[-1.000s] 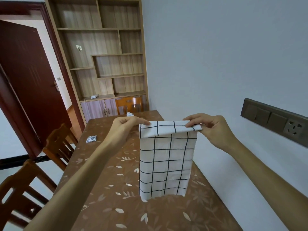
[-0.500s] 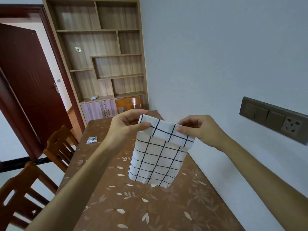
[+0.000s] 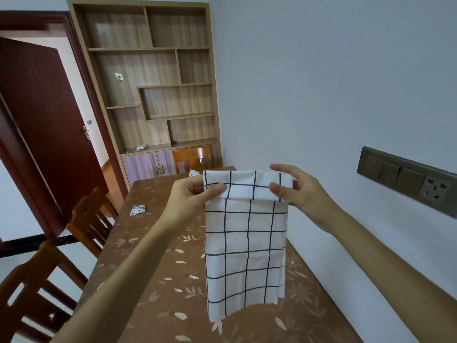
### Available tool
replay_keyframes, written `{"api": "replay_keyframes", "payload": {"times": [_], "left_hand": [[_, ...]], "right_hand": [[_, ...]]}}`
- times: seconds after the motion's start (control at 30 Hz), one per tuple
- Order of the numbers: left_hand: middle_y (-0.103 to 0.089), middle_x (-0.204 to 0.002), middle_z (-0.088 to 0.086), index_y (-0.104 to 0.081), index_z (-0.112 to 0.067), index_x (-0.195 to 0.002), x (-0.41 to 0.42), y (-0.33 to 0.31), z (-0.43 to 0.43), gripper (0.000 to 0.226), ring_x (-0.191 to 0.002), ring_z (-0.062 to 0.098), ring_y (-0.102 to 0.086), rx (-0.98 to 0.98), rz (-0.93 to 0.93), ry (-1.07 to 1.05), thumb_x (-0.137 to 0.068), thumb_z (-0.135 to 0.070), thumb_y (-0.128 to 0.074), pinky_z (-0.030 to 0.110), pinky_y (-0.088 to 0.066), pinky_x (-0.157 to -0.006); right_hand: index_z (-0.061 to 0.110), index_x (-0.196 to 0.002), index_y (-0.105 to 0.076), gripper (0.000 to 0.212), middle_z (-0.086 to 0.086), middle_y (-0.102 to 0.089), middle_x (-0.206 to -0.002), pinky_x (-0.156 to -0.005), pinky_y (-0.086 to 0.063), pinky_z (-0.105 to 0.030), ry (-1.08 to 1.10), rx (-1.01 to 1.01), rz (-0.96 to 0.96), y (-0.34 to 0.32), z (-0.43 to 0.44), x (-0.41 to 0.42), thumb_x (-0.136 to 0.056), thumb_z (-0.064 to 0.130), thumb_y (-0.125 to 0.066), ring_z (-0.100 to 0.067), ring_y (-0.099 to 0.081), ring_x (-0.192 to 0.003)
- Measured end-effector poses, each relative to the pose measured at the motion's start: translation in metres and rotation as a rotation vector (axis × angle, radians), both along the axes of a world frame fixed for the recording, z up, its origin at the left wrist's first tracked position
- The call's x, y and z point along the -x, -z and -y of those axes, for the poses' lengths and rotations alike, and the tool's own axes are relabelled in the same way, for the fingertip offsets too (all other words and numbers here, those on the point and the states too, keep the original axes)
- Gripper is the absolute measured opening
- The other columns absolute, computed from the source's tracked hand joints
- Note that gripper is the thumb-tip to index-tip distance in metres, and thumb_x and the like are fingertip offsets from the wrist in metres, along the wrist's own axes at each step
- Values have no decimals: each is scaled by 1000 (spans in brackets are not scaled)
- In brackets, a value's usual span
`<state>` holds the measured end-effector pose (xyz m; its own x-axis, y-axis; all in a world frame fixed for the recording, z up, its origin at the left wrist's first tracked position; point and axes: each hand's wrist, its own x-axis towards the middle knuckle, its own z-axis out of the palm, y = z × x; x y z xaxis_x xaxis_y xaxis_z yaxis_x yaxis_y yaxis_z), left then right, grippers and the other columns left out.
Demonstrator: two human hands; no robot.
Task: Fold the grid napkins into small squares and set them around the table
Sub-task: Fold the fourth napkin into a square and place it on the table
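Pale blue wall (image 3: 321,82) runs along the right side of the bench (image 3: 153,280). A wooden shelf (image 3: 153,78) stands beyond the far end of the bench, with a dark red door (image 3: 42,134) to the left of it. Wooden chairs (image 3: 91,219) stand at the left side of the bench and one at its far end. The bench has a brown cover with a leaf pattern.

The napkin (image 3: 244,243) hangs in the air above the right half of the bench as a long strip. Its top band is turned over toward the person. If the low corner touches the bench, I cannot tell.

The left hand (image 3: 190,196) pinches the top left corner, with the thumb on the front. The right hand (image 3: 301,194) pinches the top right corner between thumb and fingers, rather loosely.

The step in hand seems to be the fold of the strip into a square. To do it well, I think both hands should hold the top edge level, so the grid lines meet, and then lay the cloth flat on the bench to press the crease.

A small packet (image 3: 137,209) lies near the left edge of the bench.
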<state>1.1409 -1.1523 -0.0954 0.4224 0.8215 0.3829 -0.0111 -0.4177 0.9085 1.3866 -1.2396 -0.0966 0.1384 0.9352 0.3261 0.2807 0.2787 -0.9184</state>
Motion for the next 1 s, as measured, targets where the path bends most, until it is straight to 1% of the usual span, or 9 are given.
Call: {"api": "replay_keyframes", "payload": {"times": [0.07,0.1,0.2,0.4,0.5,0.63,0.77,0.9,1.0], "left_hand": [[-79,-101,9,-73,-7,-110,1,0,0,22,-91,23,-76,14,52,-6,-89,-9,-69,29,-62,-75],[-78,-102,9,-73,-7,-112,2,1,0,24,-93,24,-76,19,66,-6,-88,-8,-70,30,-62,-76],[-79,-103,6,-73,-13,-110,4,1,0,27,-95,22,-75,12,62,-2,-83,-13,-73,30,-62,-79],[-78,-99,8,-75,-21,-101,5,0,0,20,-93,25,-74,-87,44,-121,-83,-14,-77,39,-62,-84],[-78,-99,7,-74,-15,-107,3,0,1,22,-93,24,-75,-125,9,-132,-84,-16,-77,40,-62,-84],[-78,-102,-1,-70,-15,-115,8,-1,4,23,-94,15,-75,-163,-74,-40,-91,-15,-69,32,-62,-80],[-78,-105,-5,-66,-22,-116,13,-3,7,26,-96,14,-75,-143,-173,105,-93,-9,-66,26,-61,-76],[-78,-99,-13,-69,-27,-109,16,-6,11,32,-95,8,-74,-143,-136,67,-87,-3,-71,21,-59,-78],[-78,-98,-9,-76,-19,-103,21,-8,6,25,-93,9,-73,-180,-137,32,-90,0,-66,20,-58,-77]], "right_hand": [[23,-132,-58,69,13,-74,-109,-87,-56,-22,-72,59,-77,8,1,3,-68,31,-85,-7,-71,-101],[21,-129,-61,63,8,-74,-115,-90,-56,-24,-72,62,-79,11,1,5,-71,23,-86,-8,-71,-106],[23,-116,-70,36,8,-77,-110,-95,-56,-29,2,43,-70,14,0,8,-84,10,-78,-11,-71,-109],[23,-126,-64,50,5,-73,-121,-95,-56,-29,-218,122,-32,10,6,4,-79,25,-82,-12,-69,-112],[22,-119,-68,39,5,-77,-113,-94,-56,-31,-90,67,-107,9,3,9,-83,33,-76,-14,-72,-107],[13,-112,-74,23,-3,-79,-106,-92,-57,-35,-13,11,-230,8,0,8,-89,15,-71,-20,-74,-103],[13,-108,-75,19,-6,-79,-103,-88,-60,-33,-20,-31,-254,5,2,2,-89,13,-70,-22,-75,-100],[13,-107,-76,24,-7,-79,-104,-87,-59,-27,-48,-71,-160,4,4,-7,-86,4,-72,-18,-75,-99],[17,-94,-79,34,6,-79,-95,-82,-53,-16,-18,-139,31,2,5,-12,-87,-13,-64,-5,-71,-93]]}}
